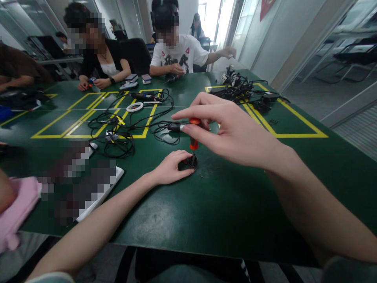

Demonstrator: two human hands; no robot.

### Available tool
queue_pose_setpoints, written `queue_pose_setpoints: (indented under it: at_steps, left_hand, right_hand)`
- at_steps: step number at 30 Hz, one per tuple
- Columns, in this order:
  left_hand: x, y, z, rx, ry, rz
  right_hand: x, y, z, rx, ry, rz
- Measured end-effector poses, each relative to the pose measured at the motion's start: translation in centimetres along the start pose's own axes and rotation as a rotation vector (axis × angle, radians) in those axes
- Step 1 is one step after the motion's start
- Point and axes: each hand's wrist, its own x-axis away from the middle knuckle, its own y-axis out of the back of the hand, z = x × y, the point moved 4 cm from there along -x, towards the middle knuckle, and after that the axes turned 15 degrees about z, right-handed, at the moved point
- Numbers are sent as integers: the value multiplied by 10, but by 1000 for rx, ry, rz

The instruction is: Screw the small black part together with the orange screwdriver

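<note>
My right hand (pixel 215 124) grips a screwdriver (pixel 193 143) with an orange and black handle, thumb and fingers around its upper part. The screwdriver stands upright, its shaft pointing down into a small round black part (pixel 193 161) on the green table. Low on the table, my left hand (pixel 173 167) pinches that part between thumb and fingers, steadying it from the left. What the part belongs to cannot be made out. Just behind my right hand's fingertips lies a black and silver cable plug (pixel 174 127) with a coiled black cable.
Tangled black cables (pixel 118 143) spread over the table (pixel 165 212) to the left, near a white ring (pixel 134 107). A heap of black cables and parts (pixel 241 88) lies back right. White-edged flat devices (pixel 103 196) sit left of my forearm. Several people sit across the table.
</note>
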Motion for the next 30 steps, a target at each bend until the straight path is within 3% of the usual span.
queue_pose_setpoints:
  at_steps: [9,15,22,30]
  left_hand:
    - [1,0,2,-13,28,-3]
    - [1,0,1,-10,12,-8]
    - [1,-1,2,13,10,-16]
    - [1,0,0,3,8,-4]
  right_hand:
    - [-6,-6,2,-66,-90,93]
    - [-6,-7,2,107,-132,114]
    - [-5,-10,1,59,-229,199]
    - [-6,-8,2,398,-367,183]
